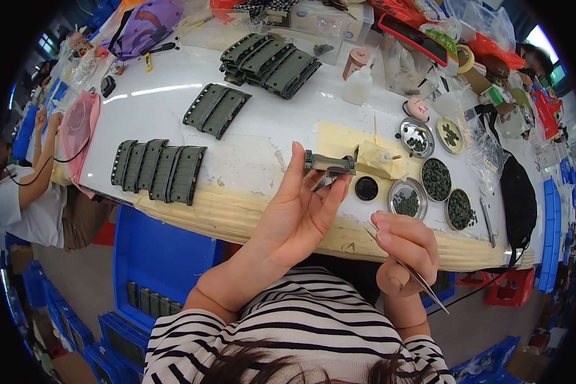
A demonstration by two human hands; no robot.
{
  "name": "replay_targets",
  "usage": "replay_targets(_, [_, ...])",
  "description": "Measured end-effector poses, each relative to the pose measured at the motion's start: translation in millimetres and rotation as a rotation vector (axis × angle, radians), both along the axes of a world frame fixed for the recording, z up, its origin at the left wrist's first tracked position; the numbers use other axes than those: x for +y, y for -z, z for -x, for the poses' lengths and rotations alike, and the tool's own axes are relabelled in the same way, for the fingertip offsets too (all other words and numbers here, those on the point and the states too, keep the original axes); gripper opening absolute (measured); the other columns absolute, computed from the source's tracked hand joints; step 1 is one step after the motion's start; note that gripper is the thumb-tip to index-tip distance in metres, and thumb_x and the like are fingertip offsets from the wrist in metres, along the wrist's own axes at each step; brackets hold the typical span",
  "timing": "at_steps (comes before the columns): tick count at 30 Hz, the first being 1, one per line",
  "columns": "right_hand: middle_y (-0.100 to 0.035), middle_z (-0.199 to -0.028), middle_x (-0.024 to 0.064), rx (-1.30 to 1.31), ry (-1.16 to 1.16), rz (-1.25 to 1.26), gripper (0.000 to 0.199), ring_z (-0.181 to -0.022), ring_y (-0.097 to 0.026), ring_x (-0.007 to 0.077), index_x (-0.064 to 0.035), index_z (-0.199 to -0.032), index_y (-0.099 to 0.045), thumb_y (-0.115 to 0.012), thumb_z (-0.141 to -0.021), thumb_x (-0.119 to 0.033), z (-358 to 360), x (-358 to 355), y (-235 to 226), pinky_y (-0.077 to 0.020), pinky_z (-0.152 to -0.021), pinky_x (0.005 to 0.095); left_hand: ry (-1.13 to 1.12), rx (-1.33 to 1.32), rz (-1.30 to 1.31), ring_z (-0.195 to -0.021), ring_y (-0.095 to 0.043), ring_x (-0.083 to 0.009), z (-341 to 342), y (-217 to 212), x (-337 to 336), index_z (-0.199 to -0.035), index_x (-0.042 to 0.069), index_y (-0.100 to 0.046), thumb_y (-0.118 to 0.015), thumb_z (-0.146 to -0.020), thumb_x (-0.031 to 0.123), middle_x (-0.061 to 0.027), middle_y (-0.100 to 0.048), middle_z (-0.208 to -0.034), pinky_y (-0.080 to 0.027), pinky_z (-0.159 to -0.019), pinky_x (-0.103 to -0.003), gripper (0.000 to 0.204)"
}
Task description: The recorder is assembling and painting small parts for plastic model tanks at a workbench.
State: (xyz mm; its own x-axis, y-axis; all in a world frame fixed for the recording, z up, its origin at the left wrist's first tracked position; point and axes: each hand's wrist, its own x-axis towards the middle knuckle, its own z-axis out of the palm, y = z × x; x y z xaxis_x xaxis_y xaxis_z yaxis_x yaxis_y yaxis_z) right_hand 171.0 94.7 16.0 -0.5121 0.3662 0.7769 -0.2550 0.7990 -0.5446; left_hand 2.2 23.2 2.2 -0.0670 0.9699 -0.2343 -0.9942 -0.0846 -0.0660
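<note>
Small dark-green part (329, 164) is up at the fingertips of the left hand (301, 211), pinched between thumb and fingers, raised over the near edge of the white table (262, 137). That hand is palm up, fingers stretched long. Right hand (406, 246) sits nearer and to the right, well apart from the part, curled closed around metal tweezers (406, 269), tips aimed left and away. Round dishes (436, 179) of tiny green pieces lie just beyond it.
</note>
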Motion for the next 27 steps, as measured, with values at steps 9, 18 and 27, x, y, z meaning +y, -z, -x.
replay_targets(9, [-0.065, -0.101, 0.0135, -0.022, 0.002, -0.032, 0.044, -0.094, -0.066, 0.0286, -0.0018, -0.105, -0.066, -0.059, -0.089, -0.043, 1, 3, -1, -0.0552, -0.078, 0.0354, -0.011, -0.037, -0.002, -0.102, -0.060, -0.0195, 1, -1, 0, -0.118, -0.005, -0.042, -0.061, -0.090, 0.042, -0.0160, -0.046, -0.117, -0.058, -0.089, -0.025, 0.058])
replay_targets(18, [-0.065, -0.101, 0.0141, -0.021, -0.006, -0.030, 0.046, -0.094, -0.066, 0.0290, -0.0016, -0.105, -0.066, -0.058, -0.090, -0.044, 1, 3, 0, -0.0551, -0.077, 0.0357, -0.025, -0.014, 0.015, -0.102, -0.060, -0.0199, -1, 0, 1, -0.118, -0.004, -0.041, -0.061, -0.090, 0.042, -0.0163, -0.047, -0.117, -0.058, -0.089, -0.026, 0.058])
replay_targets(27, [-0.060, -0.116, 0.0252, 0.007, 0.086, 0.210, 0.029, -0.101, -0.063, 0.0304, -0.0004, -0.106, -0.054, -0.062, -0.093, -0.024, 4, 2, 11, -0.0517, -0.085, 0.0351, -0.133, 0.270, 0.033, -0.110, -0.057, -0.0195, -17, -9, -7, -0.130, 0.012, -0.038, -0.060, -0.094, 0.033, -0.0121, -0.050, -0.122, -0.054, -0.092, -0.030, 0.047])
